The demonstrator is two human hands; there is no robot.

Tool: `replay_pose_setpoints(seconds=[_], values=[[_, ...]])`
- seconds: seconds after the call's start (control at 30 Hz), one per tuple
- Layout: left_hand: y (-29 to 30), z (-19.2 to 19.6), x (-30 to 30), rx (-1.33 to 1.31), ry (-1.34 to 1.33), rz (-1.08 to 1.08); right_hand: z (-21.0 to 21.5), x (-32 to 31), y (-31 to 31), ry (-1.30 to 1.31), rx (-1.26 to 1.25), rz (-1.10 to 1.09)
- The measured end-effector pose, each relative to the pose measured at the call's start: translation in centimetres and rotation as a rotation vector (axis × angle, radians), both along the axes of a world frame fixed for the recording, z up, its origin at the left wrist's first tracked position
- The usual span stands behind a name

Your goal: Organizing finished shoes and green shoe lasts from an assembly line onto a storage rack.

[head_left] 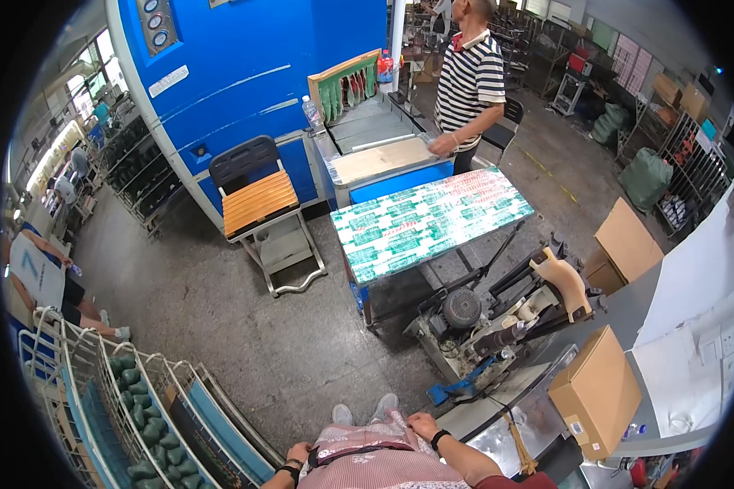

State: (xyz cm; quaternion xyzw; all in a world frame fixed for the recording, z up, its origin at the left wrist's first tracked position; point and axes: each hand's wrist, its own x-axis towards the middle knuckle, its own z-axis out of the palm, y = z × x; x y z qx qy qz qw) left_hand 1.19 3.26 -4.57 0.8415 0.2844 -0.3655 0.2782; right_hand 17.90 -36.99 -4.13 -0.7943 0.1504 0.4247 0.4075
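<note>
My left hand (299,454) is closed at the left edge of the pink patterned apron (359,440) that I wear. On the other side, my right hand (422,425) pinches the apron's cloth and draws it outward. Small folds run toward the right fingers. Dark bands circle both wrists. Beyond the apron's front edge my grey shoes stand on the grey floor. What the left fingers enclose is partly hidden, but the cloth reaches them.
At left stands a wire rack (130,407) of dark green foot-shaped forms. Right are a machine with a motor (462,308) and a cardboard box (599,391). Ahead are a green-and-white covered table (432,224), a slatted chair (257,202), a blue machine (245,73) and a person in stripes (470,81).
</note>
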Motion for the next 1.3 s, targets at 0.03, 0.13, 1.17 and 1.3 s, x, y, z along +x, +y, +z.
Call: replay_pose_setpoints(seconds=[0.03, 0.13, 1.17, 1.3], values=[[-0.1, 0.1, 0.3, 0.002, 0.021, -0.011, 0.1, 0.0, -0.1, 0.015, 0.009, -0.036], [-0.4, 0.6, 0.5, 0.006, 0.029, -0.01, 0.1, -0.2, -0.2, 0.04, 0.034, -0.102], [3.7, -3.2, 37.6, -0.201, -0.059, -1.334, 4.6, -5.2, 4.9, -0.34, -0.186, -0.982], [4.1, -4.4, 41.5, -0.253, -0.061, -1.429, 6.1, -6.3, 5.8, -0.336, -0.166, -1.202]])
